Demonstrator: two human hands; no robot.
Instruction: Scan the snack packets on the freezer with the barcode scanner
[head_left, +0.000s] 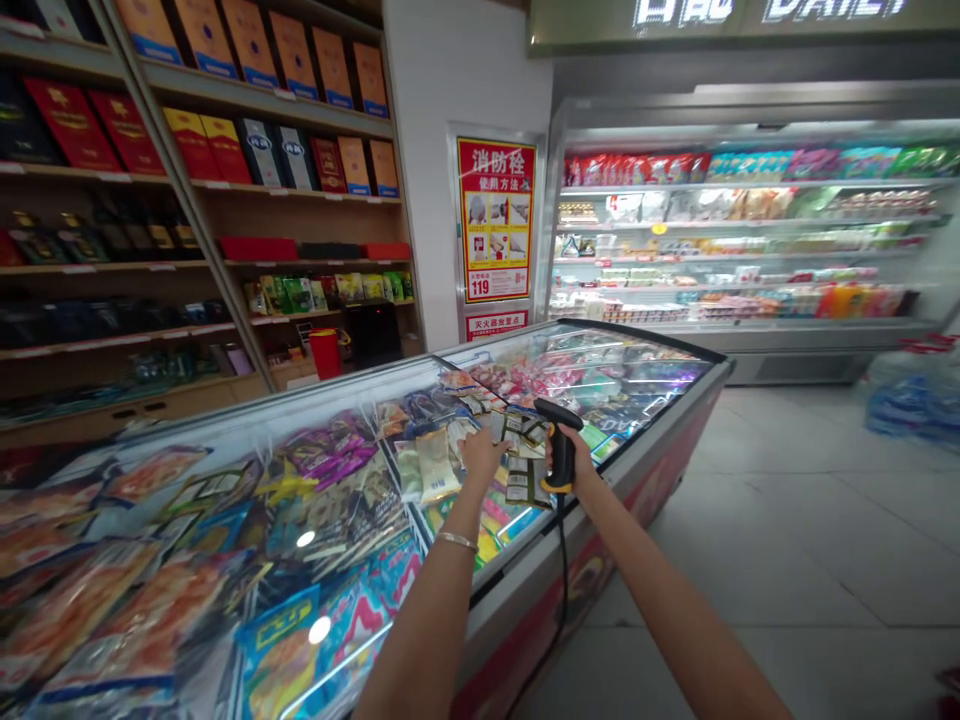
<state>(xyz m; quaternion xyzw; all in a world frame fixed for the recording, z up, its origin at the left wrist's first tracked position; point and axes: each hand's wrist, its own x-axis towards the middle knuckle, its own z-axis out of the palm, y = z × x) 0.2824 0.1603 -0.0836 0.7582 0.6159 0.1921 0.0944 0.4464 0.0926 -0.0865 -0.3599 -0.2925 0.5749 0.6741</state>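
My right hand [576, 455] is wrapped around the grip of a black and yellow barcode scanner [559, 416], held over the near edge of a chest freezer [517, 590]. A cord runs down from its handle. To the left, my left hand [481, 455], with a bangle at the wrist, reaches over the freezer with its fingers curled at a food packet [510, 426] with a pale printed label. Another labelled packet [525, 481] lies just below, between the two hands. Beside my left hand is a pale, cream-coloured bag [436, 465]. Part of my left fingers is hidden.
Bagged foods, including purple packs [330, 450] and blue packs [322, 640], fill the freezer. Shelves with boxes [300, 160] stand at the left. A refrigerated display [750, 240] lines the back right. Bottled water [911, 390] stands on the tiled floor [795, 500].
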